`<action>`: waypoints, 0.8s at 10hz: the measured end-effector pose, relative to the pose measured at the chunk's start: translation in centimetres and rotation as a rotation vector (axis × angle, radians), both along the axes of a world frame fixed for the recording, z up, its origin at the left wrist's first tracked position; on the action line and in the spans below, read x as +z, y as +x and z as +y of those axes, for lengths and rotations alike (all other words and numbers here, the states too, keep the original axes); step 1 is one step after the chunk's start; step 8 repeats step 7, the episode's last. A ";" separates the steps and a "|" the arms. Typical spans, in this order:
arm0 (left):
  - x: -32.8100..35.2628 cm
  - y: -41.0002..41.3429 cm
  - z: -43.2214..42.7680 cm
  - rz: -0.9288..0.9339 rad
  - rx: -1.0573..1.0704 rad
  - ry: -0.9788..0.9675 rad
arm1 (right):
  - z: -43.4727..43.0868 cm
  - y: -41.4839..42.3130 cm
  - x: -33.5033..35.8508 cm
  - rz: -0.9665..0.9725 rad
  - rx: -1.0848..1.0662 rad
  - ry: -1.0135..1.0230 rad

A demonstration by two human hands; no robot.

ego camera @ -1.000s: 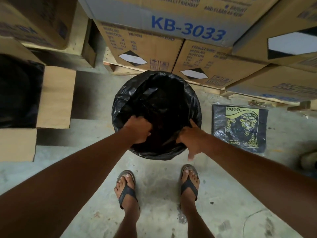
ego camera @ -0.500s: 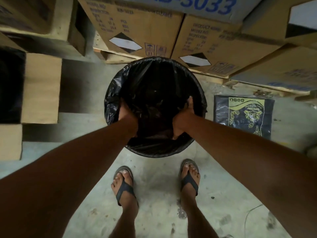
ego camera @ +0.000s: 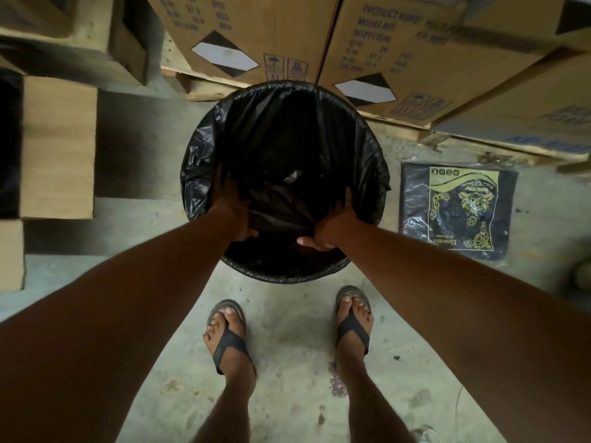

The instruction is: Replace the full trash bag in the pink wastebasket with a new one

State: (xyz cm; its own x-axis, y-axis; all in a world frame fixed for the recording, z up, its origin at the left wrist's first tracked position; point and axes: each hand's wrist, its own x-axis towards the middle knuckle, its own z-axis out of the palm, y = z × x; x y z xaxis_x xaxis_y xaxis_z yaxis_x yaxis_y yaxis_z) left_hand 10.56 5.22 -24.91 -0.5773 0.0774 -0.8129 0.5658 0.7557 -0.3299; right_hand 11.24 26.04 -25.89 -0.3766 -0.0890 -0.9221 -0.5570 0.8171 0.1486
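A black trash bag (ego camera: 287, 129) lines the round wastebasket on the concrete floor. Its top edge is folded over the rim (ego camera: 281, 276), so the pink basket itself is hidden. Both my hands are inside the bag's mouth on the near side. My left hand (ego camera: 231, 207) presses flat against the left inner wall, fingers pointing up along the plastic. My right hand (ego camera: 334, 223) presses the right inner wall the same way, thumb spread out. The plastic between them is creased. A flat pack of new black bags (ego camera: 457, 212) with a yellow label lies on the floor to the right.
Stacked cardboard boxes (ego camera: 256, 36) on wooden pallets (ego camera: 204, 87) stand right behind the basket. An open carton (ego camera: 57, 145) sits at the left. My sandalled feet (ego camera: 228, 340) stand on the floor just in front of the basket.
My hands went from the near rim down into the bag and spread apart to its left and right inner walls. The view has come closer to the basket.
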 end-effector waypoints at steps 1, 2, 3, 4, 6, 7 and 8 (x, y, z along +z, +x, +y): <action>0.1 -0.4 1.0 -0.008 0.094 0.171 | 0.0 -0.4 0.5 0.011 -0.018 -0.066; -0.3 -0.2 1.1 -0.064 0.138 0.206 | 0.0 -0.5 0.5 -0.039 -0.050 -0.123; -1.0 0.3 0.2 -0.135 0.187 0.197 | -0.1 -0.2 0.3 -0.086 -0.087 -0.151; -0.4 0.2 0.3 -0.049 0.333 0.438 | -0.2 -0.5 1.0 -0.026 -0.234 -0.313; 5.1 0.5 2.7 0.225 0.407 0.685 | -0.2 -1.9 6.9 0.171 -0.472 -0.713; 9.1 1.8 3.2 0.232 0.458 0.715 | 0.8 -1.8 10.6 0.213 -0.555 -0.754; 9.1 1.8 3.2 0.232 0.458 0.715 | 0.8 -1.8 10.6 0.213 -0.555 -0.754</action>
